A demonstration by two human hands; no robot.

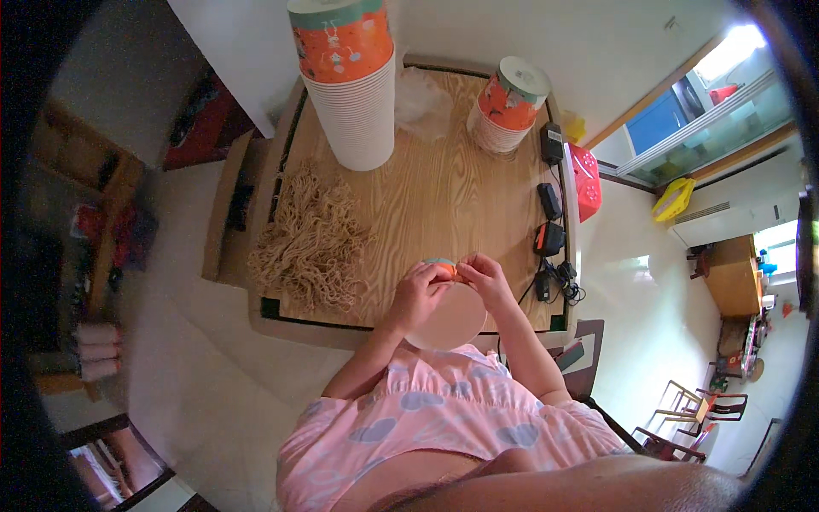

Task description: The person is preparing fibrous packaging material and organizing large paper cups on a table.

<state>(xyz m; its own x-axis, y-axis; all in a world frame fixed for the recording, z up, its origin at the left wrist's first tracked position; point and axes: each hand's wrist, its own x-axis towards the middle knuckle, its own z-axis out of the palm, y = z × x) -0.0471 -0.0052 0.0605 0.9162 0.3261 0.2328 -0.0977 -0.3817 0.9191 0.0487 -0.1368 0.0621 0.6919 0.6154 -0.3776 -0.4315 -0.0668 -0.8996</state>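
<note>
Close to my body, at the table's near edge, I hold a paper tub on its side, its pale round end toward me. A little of its orange and teal printed wall shows between my hands. My left hand is closed around its left side. The thumb and fingers of my right hand pinch together at the tub's orange wall; any small thing between them is too small to make out. A tangled heap of tan cords lies on the table to the left of my hands.
On the wood-grain table stand a tall stack of paper tubs and a shorter stack. Clear plastic film lies between them. Black power adapters with cables line the right edge. A red plastic thing sits beyond that edge.
</note>
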